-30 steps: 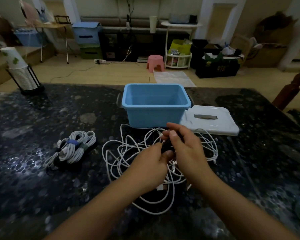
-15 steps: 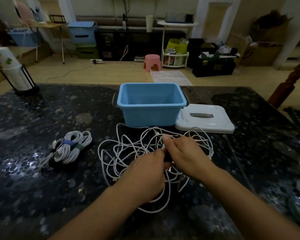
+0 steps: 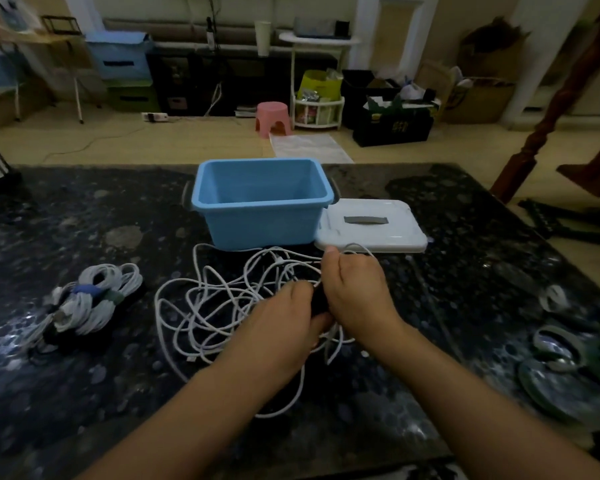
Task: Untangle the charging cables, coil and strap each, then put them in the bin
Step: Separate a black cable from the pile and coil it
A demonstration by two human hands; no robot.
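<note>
A tangle of white charging cables (image 3: 219,306) lies on the dark table in front of the blue bin (image 3: 260,202). My left hand (image 3: 284,327) and my right hand (image 3: 355,289) meet over the right side of the tangle. Both grip white cable strands, with a dark piece (image 3: 319,301) between them that I cannot identify. My right thumb pinches a strand near the white lid (image 3: 371,225). To the left lies a bundle of coiled white cables (image 3: 94,301) bound with blue and green straps. The bin holds nothing that I can see.
The white lid with a grey handle lies flat right of the bin. Green-grey rings and a round object (image 3: 561,362) sit at the table's right edge. A wooden post (image 3: 551,98) stands at the far right. Beyond the table, a pink stool (image 3: 272,117) stands among floor clutter.
Both hands have stayed together on the tangle, the right hand shifting slightly toward the lid and lifting a strand. The loops around them have spread a little.
</note>
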